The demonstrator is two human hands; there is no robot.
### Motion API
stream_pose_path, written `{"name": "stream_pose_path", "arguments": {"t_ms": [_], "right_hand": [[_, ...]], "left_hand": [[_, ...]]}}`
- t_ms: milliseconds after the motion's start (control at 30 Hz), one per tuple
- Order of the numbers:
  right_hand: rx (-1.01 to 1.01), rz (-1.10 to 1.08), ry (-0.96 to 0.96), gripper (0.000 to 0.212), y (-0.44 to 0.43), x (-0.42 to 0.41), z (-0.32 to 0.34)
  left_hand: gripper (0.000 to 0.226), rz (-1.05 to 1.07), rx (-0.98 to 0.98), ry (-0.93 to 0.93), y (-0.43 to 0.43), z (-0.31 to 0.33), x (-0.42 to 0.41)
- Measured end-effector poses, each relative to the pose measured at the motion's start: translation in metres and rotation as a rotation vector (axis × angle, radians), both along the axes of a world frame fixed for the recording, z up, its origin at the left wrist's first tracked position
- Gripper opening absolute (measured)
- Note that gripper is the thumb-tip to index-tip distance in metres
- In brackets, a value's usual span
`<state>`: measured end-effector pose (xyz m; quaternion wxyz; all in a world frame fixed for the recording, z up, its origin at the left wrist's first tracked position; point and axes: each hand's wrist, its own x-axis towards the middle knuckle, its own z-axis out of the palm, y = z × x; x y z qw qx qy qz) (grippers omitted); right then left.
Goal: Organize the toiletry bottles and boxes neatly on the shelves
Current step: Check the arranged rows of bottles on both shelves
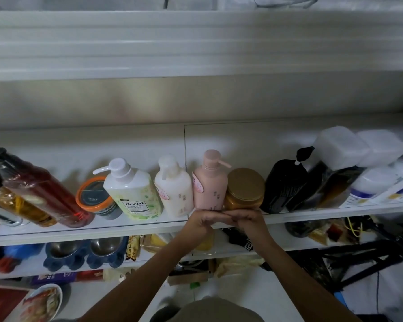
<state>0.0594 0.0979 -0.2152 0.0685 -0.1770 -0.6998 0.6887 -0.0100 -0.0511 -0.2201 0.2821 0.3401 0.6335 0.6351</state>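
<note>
Both hands are meeting at the front edge of the long white upper shelf (126, 225), the left hand (198, 223) and the right hand (244, 220) pressed together with their bent fingers touching one another. The left one is sitting right at the foot of the matte pink pump bottle (209, 187) and the right one at the foot of the amber plastic jar with the round gold lid (244, 189); whether the fingers are actually gripping either base cannot be told. The pink bottle and the gold-lidded jar are standing side by side, touching, near the middle of the shelf close to its front edge. Just to the left, the cream-white pump bottle (175, 191) is standing against the pink one, and beyond it the white pump bottle with the green floral label (133, 191), the round tin with the orange rim (93, 196) and the tall clear red bottle (44, 191) are lining up toward the left end. To the right of the jar, the glossy black pump bottle (284, 184) is standing beside it, with the translucent white plastic tubs (340, 147) stacked further along. On the shelf below, the dark blue double pet feeder with steel bowls (84, 254) is sitting under the left half
</note>
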Motion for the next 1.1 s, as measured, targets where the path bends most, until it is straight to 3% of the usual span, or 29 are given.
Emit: {"name": "stream_pose_path", "arguments": {"t_ms": [100, 233, 400, 533, 667, 833, 1000, 1100], "right_hand": [[-0.019, 0.000, 0.010, 0.042, -0.001, 0.004, 0.008], [-0.011, 0.000, 0.041, 0.062, 0.003, 0.005, 0.013], [-0.017, -0.082, 0.051, 0.044, -0.002, 0.005, 0.009], [-0.013, -0.122, 0.028, 0.052, 0.000, 0.003, 0.006], [-0.022, -0.123, 0.046, 0.037, 0.004, 0.003, 0.002], [-0.098, -0.042, 0.076, 0.026, 0.023, 0.018, -0.001], [-0.230, 0.107, 0.084, 0.033, 0.060, 0.027, 0.008], [-0.159, 0.153, 0.058, 0.038, 0.076, 0.023, 0.004]], "left_hand": [[0.064, -0.025, 0.005, 0.041, -0.001, 0.001, -0.001], [0.066, -0.044, -0.033, 0.049, -0.002, 0.003, -0.004], [0.067, -0.082, -0.073, -0.013, -0.005, 0.002, -0.008], [0.074, -0.122, -0.044, -0.023, -0.003, 0.001, -0.007], [0.074, -0.134, 0.008, -0.012, 0.002, -0.002, -0.005], [0.069, -0.186, 0.026, 0.013, 0.015, 0.007, 0.004], [0.066, -0.216, -0.007, -0.078, 0.040, 0.003, 0.002], [0.066, -0.151, 0.002, -0.135, 0.047, -0.004, 0.008]]}}
